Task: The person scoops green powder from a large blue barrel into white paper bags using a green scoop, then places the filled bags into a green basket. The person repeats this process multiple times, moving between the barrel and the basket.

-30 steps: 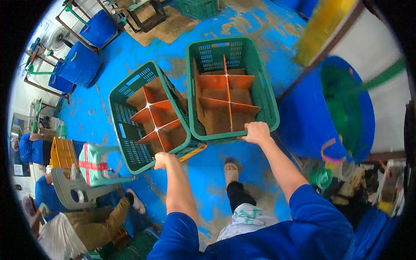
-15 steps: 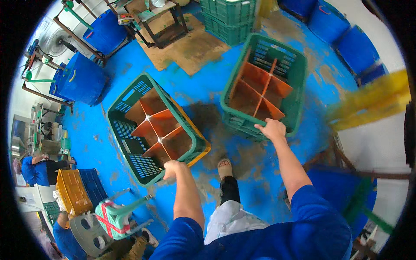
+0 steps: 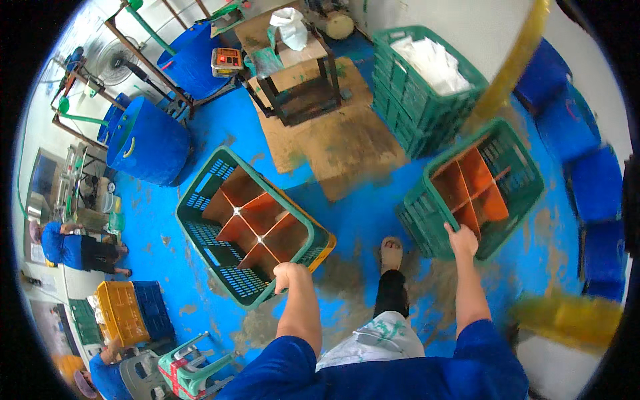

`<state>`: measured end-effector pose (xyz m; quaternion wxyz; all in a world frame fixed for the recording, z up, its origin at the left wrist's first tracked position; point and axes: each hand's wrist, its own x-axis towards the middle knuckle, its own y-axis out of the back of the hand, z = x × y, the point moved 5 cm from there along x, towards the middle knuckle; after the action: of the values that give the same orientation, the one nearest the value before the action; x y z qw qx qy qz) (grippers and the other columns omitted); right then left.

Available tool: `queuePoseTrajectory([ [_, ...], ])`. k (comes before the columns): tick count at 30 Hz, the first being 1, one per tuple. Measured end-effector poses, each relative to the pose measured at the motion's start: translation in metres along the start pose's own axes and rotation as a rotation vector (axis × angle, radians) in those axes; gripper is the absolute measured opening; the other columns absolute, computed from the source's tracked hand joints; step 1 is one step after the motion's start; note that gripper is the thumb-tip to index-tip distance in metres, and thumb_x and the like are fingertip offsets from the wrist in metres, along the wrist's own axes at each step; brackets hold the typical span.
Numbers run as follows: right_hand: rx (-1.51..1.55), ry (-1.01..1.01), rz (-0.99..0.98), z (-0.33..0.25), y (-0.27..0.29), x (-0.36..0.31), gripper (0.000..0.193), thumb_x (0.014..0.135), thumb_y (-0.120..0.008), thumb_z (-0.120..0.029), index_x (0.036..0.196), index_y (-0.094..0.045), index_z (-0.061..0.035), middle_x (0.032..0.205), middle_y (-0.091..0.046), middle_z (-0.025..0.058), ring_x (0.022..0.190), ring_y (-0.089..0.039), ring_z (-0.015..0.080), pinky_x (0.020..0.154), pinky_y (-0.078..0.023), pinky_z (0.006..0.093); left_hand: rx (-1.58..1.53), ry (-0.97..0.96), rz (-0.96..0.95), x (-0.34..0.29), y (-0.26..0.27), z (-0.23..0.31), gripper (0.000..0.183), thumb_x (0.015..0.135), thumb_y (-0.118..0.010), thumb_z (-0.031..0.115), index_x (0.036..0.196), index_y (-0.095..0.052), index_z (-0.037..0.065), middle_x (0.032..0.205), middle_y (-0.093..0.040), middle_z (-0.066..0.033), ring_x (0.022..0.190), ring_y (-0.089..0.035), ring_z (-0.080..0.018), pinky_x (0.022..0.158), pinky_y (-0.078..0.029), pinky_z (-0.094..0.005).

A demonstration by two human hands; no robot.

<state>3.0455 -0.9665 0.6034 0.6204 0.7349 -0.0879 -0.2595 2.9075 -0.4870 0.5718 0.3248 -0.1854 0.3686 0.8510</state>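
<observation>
— Gripping anything?
— Yes: left hand (image 3: 288, 274) is closed on the near rim of a green crate (image 3: 200, 207); right hand (image 3: 462, 239) clasps another green crate's (image 3: 517, 167) rim.
— And the room?
— Blue painted floor (image 3: 360, 213), worn brown in patches; a blue barrel (image 3: 148, 143) stands beyond.

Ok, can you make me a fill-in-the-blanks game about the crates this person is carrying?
1. The left hand grips the rim of a green crate with ____ dividers inside.
2. The right hand holds a second crate of the colour ____.
3. The floor is painted ____.
4. The stack of crates near the wall has something ____ on top.

Missing words: orange; green; blue; white
</observation>
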Motion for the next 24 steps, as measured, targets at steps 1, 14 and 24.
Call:
queuePoseTrajectory([
  [1,-0.006,-0.001,-0.013,-0.007,0.005,0.021,0.064,0.076,-0.051,-0.065,0.093,-0.063,-0.0048,0.092,-0.065,0.0163,0.088,-0.061,0.0332,0.075,-0.049,0.0435,-0.034,-0.008,0.101,-0.018,-0.015,-0.003,0.047,0.083,-0.044,0.027,0.129,-0.041,0.018,0.122,-0.052,-0.0135,0.109,-0.049,-0.0333,0.092,-0.037,-0.0467],
  [14,0.134,-0.161,-0.135,-0.098,0.018,0.197,0.072,0.08,-0.044,-0.067,0.1,-0.06,0.0003,0.094,-0.063,0.021,0.089,-0.06,0.0377,0.073,-0.048,0.0466,-2.777,0.547,0.424,-0.084,-0.248,-0.049,0.032,0.084,-0.051,0.033,0.106,-0.066,0.015,0.112,-0.062,-0.0002,0.107,-0.054,-0.0147,0.086,-0.043,-0.035],
  [24,-0.565,0.73,-1.033,-0.189,0.06,0.273,0.05,0.085,-0.044,-0.046,0.107,-0.059,-0.0034,0.106,-0.059,0.0216,0.099,-0.059,0.0318,0.083,-0.045,0.0432,-3.431,2.128,2.181,-0.158,-0.266,-0.012,0.034,0.077,-0.063,0.036,0.099,-0.06,0.011,0.091,-0.062,-0.0079,0.079,-0.06,-0.0234,0.067,-0.049,-0.0342],
])
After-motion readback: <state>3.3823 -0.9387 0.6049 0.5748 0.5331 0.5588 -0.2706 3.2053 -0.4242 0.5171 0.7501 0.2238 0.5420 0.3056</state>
